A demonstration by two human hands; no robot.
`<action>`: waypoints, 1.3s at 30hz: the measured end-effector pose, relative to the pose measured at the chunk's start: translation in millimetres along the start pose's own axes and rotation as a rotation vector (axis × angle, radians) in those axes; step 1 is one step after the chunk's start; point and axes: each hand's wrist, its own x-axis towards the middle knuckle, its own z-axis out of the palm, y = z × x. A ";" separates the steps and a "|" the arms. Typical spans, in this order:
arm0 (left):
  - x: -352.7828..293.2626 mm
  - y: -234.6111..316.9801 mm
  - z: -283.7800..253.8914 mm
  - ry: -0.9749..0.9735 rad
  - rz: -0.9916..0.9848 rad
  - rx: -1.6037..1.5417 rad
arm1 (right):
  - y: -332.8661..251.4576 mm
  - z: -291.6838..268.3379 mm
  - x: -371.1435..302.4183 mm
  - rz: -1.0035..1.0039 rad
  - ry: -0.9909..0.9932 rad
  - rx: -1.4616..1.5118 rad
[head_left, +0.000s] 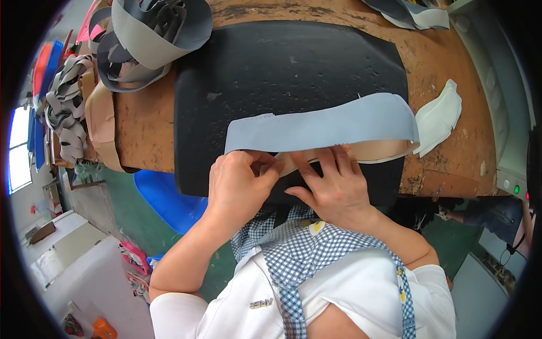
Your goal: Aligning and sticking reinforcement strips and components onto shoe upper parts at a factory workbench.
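Note:
A light blue-grey strip (pixel 322 127) with a tan inner side lies folded into a loop on a black mat (pixel 271 68). It bends round at its right end, and the tan layer shows below the blue-grey one. At the strip's lower left edge, my left hand (pixel 240 178) is closed, its thumb and curled fingers pinching the material; part of the grip is hidden. Beside it, my right hand (pixel 339 189) lies with fingers spread over the lower tan layer. Its fingertips reach under the blue-grey side, and its thumb is held apart.
Grey and white strips (pixel 149 45) are heaped at the mat's upper left. White pieces (pixel 439 121) lie right of the mat on the worn wooden table (pixel 451 164). More strips (pixel 412 14) sit at the back right. A blue stool-like object (pixel 169 198) stands below the table's left edge.

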 end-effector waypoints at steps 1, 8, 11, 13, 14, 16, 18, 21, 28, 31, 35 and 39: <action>-0.9 0.0 0.5 0.016 -0.001 0.008 | -2.4 -0.6 0.1 0.012 -0.030 -0.002; -11.1 4.9 -6.9 0.010 -0.020 -0.002 | -12.4 3.9 0.5 0.024 -0.087 -0.057; -18.0 -5.7 -3.5 0.065 -0.026 -0.056 | -13.8 9.3 -1.0 -0.046 -0.064 -0.092; -19.1 -12.3 -0.8 0.099 -0.022 -0.074 | -12.3 8.8 -0.3 -0.064 -0.068 -0.067; -19.0 -14.7 0.9 0.126 -0.017 -0.094 | -11.3 8.9 0.0 -0.080 -0.076 -0.044; -18.6 -16.6 2.9 0.138 -0.029 -0.099 | -10.9 7.2 2.2 -0.089 -0.070 -0.052; -18.0 -18.1 3.8 0.150 -0.041 -0.105 | -10.6 6.4 2.2 -0.099 -0.065 -0.061; -16.8 -20.7 3.0 0.133 -0.061 -0.107 | -10.7 5.9 1.6 -0.102 -0.082 -0.050; -13.6 -21.7 2.0 0.137 -0.106 -0.267 | -9.6 4.4 0.2 -0.100 -0.097 -0.067; -14.7 -20.6 -0.7 0.122 -0.123 -0.213 | -11.4 3.6 0.9 -0.102 -0.100 -0.066; -13.3 -22.1 2.1 0.126 -0.104 -0.174 | -15.8 5.3 1.2 -0.087 -0.114 -0.116; -16.8 -21.5 3.1 0.150 -0.115 -0.200 | -17.5 7.0 0.4 -0.083 -0.133 -0.097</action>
